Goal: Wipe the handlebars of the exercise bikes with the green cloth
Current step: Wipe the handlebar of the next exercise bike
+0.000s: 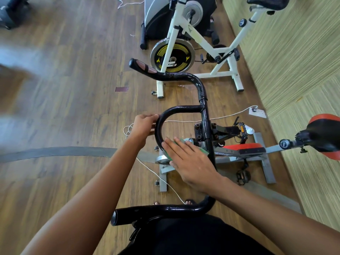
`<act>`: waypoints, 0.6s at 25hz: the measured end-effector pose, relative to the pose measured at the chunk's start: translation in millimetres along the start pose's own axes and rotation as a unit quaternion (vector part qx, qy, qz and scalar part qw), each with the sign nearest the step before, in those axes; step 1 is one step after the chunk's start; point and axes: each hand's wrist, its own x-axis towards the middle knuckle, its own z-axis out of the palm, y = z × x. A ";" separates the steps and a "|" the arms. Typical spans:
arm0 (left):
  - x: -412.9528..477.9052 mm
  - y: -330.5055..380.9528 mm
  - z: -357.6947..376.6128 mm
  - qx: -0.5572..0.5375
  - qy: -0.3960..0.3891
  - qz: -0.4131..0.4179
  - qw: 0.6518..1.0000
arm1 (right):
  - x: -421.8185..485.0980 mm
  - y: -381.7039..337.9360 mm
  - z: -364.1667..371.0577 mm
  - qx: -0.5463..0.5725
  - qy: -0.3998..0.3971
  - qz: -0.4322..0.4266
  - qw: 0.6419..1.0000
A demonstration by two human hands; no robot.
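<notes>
A black handlebar of the near exercise bike fills the middle of the view, with a curved inner loop and two outer grips. My left hand grips the left bend of that loop. My right hand lies flat with straight fingers, pressing the green cloth onto the lower part of the loop. Only thin edges of the cloth show around my fingers. A second bike, white-framed, stands farther back; its handlebar is out of view.
The near bike has a grey base and a red-and-black seat at right. A white cord trails across the wooden floor. A striped wall runs along the right. My sandalled toes show below the bar.
</notes>
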 end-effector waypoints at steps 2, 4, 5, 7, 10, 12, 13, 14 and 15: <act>1.5 2.2 -3.8 0.001 -0.023 -0.015 1.000 | -6.7 -1.9 3.1 -0.015 -0.001 -0.007 1.000; 3.2 7.3 -7.7 -0.001 -0.039 -0.033 0.999 | 0.5 -7.0 3.6 -0.018 0.009 0.008 1.000; 4.4 10.3 -10.1 -0.005 -0.046 -0.044 0.998 | 9.7 -12.5 4.0 -0.009 0.012 0.023 1.000; 5.1 14.1 -14.2 -0.012 -0.064 -0.065 0.996 | 27.1 -28.2 0.8 0.022 0.004 0.055 0.998; 6.1 14.0 -17.5 -0.039 -0.079 -0.095 0.992 | 23.1 -35.9 8.9 0.025 0.013 0.072 0.997; 8.8 13.8 -18.6 -0.066 -0.086 -0.115 0.987 | 21.0 -35.7 8.7 0.026 0.017 0.085 0.996; 10.3 14.5 -19.6 -0.072 -0.091 -0.124 0.985 | 27.2 -35.8 6.9 0.037 0.016 0.094 0.995; 10.8 15.6 -20.6 -0.073 -0.099 -0.134 0.983 | 38.0 -37.5 4.7 0.048 0.015 0.105 0.993; 12.4 15.6 -22.4 -0.074 -0.107 -0.141 0.981 | 50.0 -39.9 1.5 0.058 0.014 0.119 0.991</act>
